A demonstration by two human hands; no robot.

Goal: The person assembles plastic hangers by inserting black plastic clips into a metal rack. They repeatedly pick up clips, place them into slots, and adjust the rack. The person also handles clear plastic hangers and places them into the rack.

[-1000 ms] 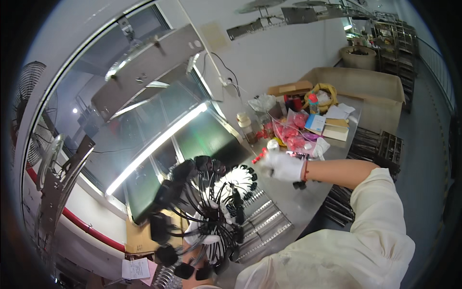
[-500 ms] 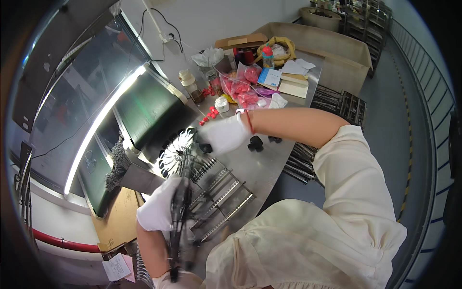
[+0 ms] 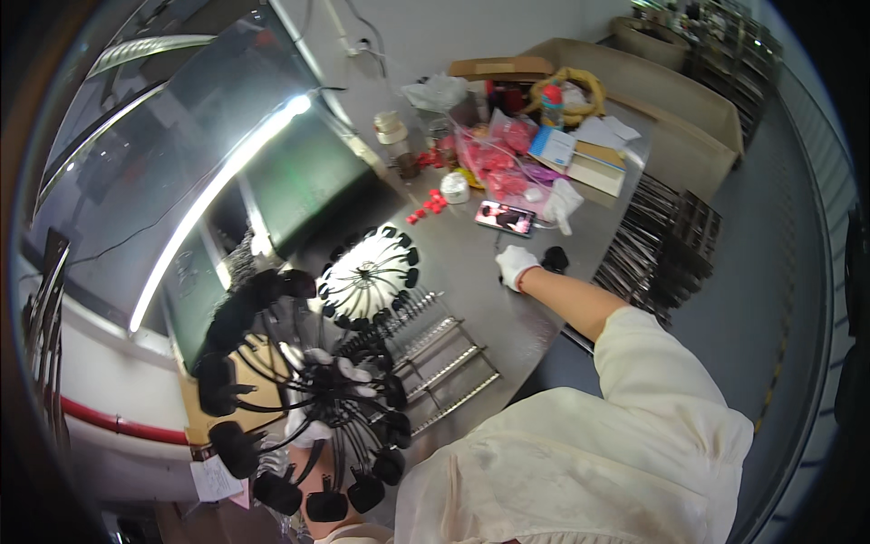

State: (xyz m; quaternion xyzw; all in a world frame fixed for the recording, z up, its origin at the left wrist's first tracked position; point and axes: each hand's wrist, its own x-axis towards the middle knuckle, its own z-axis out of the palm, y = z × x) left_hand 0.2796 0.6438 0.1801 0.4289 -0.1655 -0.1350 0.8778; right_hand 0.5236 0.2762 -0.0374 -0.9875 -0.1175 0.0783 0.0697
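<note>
We see left hand (image 3: 319, 392) gripping wire spoke rack (image 3: 299, 399) at hub for balance; right hand (image 3: 517, 267) apparently curled on small black part (image 3: 554, 260).

The left hand (image 3: 319, 390) is mostly hidden behind the black wire spokes of the round rack (image 3: 299, 399) it holds, so its grip cannot be made out. The right hand (image 3: 517, 266) covers whatever lies under its fingers. The phone (image 3: 505, 217) screen is too small to read. The clutter (image 3: 507, 154) at the desk's (image 3: 471, 299) far end blurs together.
</note>
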